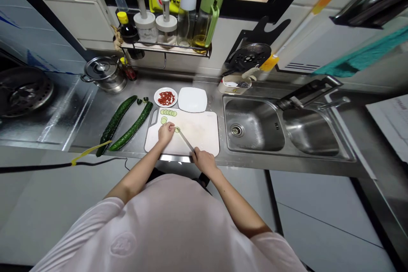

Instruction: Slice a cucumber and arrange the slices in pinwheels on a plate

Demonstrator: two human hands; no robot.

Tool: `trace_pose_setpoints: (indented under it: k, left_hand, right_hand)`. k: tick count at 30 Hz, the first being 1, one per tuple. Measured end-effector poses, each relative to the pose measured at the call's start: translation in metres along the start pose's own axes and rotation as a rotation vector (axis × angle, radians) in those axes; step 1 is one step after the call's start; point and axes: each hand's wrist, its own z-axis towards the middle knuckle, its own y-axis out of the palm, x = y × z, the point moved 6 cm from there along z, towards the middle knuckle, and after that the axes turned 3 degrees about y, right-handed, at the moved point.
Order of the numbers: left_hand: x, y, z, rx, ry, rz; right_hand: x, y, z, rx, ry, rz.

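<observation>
Right hand [204,160]: closed round the handle of a kitchen knife [187,141], blade tip at a cucumber slice [177,129] on the white cutting board [200,131]. Left hand [166,133]: fingertips bunched beside that slice; cannot tell whether they pinch anything. Two cucumbers [133,129]: on steel countertop [92,114], left of board. Overlapping row of slices [168,112]: board's far left. Beyond board: round white dish [156,101], chopped red pieces [166,98]; squarish white plate [192,99].
</observation>
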Motion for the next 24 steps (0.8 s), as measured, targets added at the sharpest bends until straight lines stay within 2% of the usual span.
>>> trace_pose_setpoints:
  k: [11,18,24]
  left_hand:
    - [-0.0016,0.0001,0.0018,-0.013,-0.025,0.002]
    - [0.0016,-0.002,0.0019,-0.02,-0.02,0.001]
    - [0.0044,-0.0038,0.002,-0.04,-0.048,0.012]
  right_hand:
    - [-0.0062,-0.0002,0.0018,-0.052,0.001,0.012]
    - [-0.0001,0.0056,-0.003,-0.104,0.005,0.036]
    - [0.0027,0.0033,-0.0027,-0.099,0.0,0.026]
